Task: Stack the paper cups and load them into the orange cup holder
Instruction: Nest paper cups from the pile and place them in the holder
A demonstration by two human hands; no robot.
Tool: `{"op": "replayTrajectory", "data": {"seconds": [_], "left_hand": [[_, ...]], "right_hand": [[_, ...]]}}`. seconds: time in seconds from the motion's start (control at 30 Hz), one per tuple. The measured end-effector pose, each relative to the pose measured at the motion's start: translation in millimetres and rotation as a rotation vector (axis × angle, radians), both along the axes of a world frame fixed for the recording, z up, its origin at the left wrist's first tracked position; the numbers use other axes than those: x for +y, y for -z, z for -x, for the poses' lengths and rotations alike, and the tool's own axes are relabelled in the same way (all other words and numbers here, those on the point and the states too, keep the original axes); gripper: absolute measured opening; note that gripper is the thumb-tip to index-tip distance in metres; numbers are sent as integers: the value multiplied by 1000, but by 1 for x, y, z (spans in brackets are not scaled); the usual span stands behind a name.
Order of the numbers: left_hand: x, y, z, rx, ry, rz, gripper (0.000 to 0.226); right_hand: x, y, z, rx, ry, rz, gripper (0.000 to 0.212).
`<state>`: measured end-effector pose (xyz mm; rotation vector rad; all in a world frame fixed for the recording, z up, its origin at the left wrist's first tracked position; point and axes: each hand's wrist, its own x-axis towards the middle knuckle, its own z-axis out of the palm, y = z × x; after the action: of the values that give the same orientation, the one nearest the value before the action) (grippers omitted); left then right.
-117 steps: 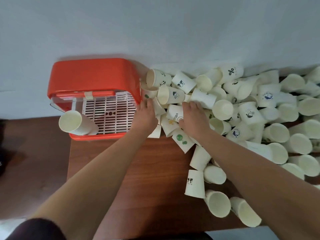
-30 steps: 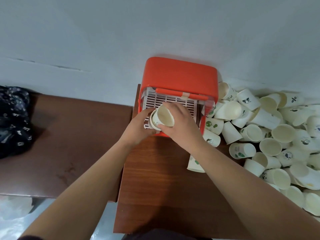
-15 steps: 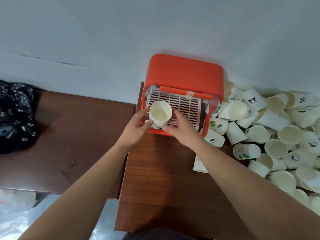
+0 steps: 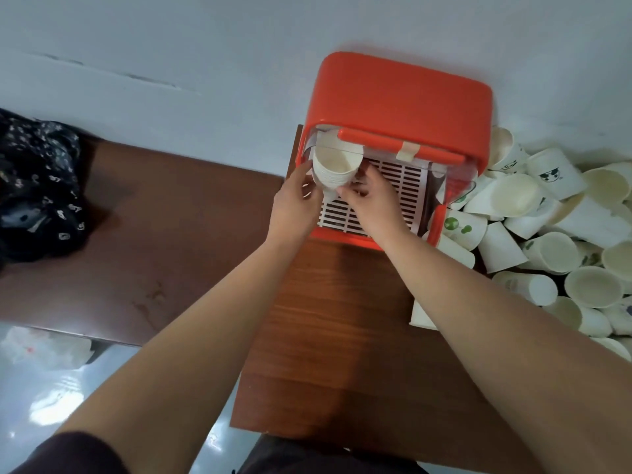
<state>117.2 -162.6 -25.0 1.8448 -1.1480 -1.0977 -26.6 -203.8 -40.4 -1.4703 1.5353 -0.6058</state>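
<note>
The orange cup holder [image 4: 400, 97] stands at the table's far edge against the wall, its white slatted tray [image 4: 400, 186] open toward me. A stack of white paper cups [image 4: 337, 164] stands mouth-up in the tray's far left corner, under the orange lid. My left hand [image 4: 295, 203] grips the stack's left side. My right hand [image 4: 371, 200] holds its lower right side with the fingertips. A pile of several loose paper cups [image 4: 547, 234] lies to the right of the holder.
The wooden table [image 4: 342, 336] carries the holder and cups. A lower dark brown table [image 4: 143, 241] sits to the left with a black patterned cloth [image 4: 34, 186] on it. The grey wall [image 4: 205, 46] is right behind the holder.
Both hands have pushed the cup stack from the tray's front edge back into the holder's far left corner. My view has shifted closer to the holder.
</note>
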Motion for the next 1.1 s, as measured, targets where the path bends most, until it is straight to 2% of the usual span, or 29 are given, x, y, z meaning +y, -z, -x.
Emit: {"op": "replayTrajectory", "data": {"seconds": [0.3,0.5,0.57,0.7,0.8,0.93,1.1], "left_hand": [[-14,5,8,-32,78,-15,58],[-15,-11,12,-156,143,-94,53],[-4,-18,9,-156,132,-101,48],[39,-22,14,-135,240,-101,33],[65,-21,37,-129,399,-118,24],[80,-18,90,-132,630,-150,23],[80,-7,157,-278,775,-250,33]], "right_hand": [[-31,17,-19,48,38,63,44],[-33,0,-9,142,16,-55,55],[-12,-19,7,185,-8,-64,51],[62,-56,73,252,-20,-25,44],[120,-74,142,365,126,-4,40],[188,-77,213,476,324,-147,32],[213,-50,224,398,356,-344,34]]}}
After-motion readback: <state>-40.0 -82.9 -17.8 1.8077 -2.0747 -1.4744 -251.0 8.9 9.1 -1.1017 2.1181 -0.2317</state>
